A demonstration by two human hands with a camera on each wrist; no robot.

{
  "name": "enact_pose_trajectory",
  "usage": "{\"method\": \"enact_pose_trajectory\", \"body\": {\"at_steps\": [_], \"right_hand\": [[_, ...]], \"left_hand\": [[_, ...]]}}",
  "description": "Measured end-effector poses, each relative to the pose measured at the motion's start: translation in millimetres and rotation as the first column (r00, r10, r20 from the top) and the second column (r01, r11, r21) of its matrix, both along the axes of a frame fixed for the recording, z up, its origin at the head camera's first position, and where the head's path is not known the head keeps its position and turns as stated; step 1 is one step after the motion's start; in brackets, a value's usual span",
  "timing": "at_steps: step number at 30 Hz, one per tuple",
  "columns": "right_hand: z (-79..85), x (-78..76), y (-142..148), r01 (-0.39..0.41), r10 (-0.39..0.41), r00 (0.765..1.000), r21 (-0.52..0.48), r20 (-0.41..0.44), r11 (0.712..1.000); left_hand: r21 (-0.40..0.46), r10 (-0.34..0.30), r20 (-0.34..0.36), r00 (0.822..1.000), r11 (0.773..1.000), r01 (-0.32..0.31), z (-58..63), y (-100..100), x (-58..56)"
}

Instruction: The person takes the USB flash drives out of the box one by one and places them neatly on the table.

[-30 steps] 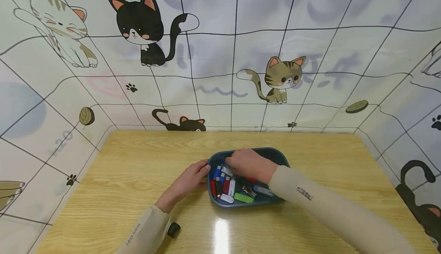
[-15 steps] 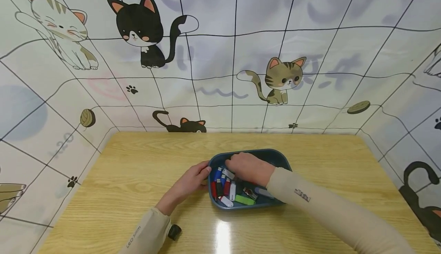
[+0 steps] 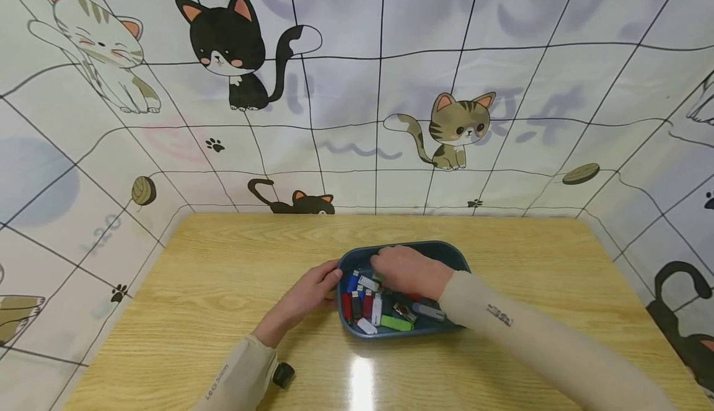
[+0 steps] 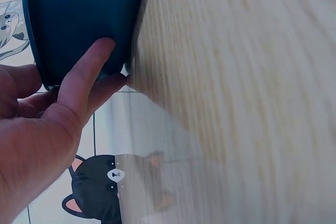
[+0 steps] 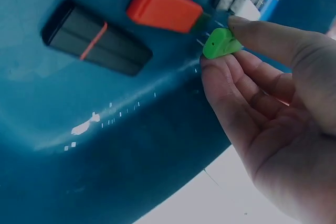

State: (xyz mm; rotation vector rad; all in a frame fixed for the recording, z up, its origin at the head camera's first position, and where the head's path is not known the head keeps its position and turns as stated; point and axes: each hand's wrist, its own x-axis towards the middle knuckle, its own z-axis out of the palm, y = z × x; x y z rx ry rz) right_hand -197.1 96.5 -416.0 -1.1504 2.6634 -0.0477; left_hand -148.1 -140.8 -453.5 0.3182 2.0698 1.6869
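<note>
Tray (image 3: pixel 443 256), dark blue plastic, rounded corners; stands on a wood-grain table (image 3: pixel 251 243). Left hand (image 3: pixel 304 293): grips the tray's left end. Right hand (image 3: pixel 409 271): inside the tray, thumb and finger clamped on a green flash drive (image 5: pixel 218 43), left of the tray's middle, toward its far edge. Just beside it, an orange-red flash drive (image 5: pixel 164 8); next, a striped black flash drive (image 5: pixel 97 38). Near the tray's left end: blue flash drive (image 3: pixel 352 281). Along the near edge: lime flash drive (image 3: pixel 396 323), grey flash drive (image 3: pixel 428 312). Beyond the table's far edge: cat-print backdrop (image 3: pixel 346 88).
</note>
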Motion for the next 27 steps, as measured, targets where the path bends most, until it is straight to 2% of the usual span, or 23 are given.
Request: {"method": "enact_pose_trajectory", "body": {"at_steps": [7,14,22,27], "right_hand": [[16.9,3.9,17.2,0.027,-0.021,0.998,-0.104,0.056,0.994],[28.7,15.3,29.6,0.112,-0.095,0.991,-0.21,0.09,0.971],[45.5,28.8,49.1,0.214,-0.189,0.976,-0.349,0.104,0.912],[48.6,39.4,65.3,0.302,-0.283,0.953,-0.423,0.11,0.854]], "left_hand": [[0.001,0.012,0.007,1.0,1.0,-0.012,0.2,2.2,0.9],[-0.002,0.023,0.0,1.0,1.0,-0.023,-2.0,2.9,0.6],[0.003,0.023,0.01,1.0,1.0,-0.023,-3.7,3.1,-0.5],[-0.006,0.024,0.016,1.0,1.0,-0.024,-2.7,2.9,-1.6]]}}
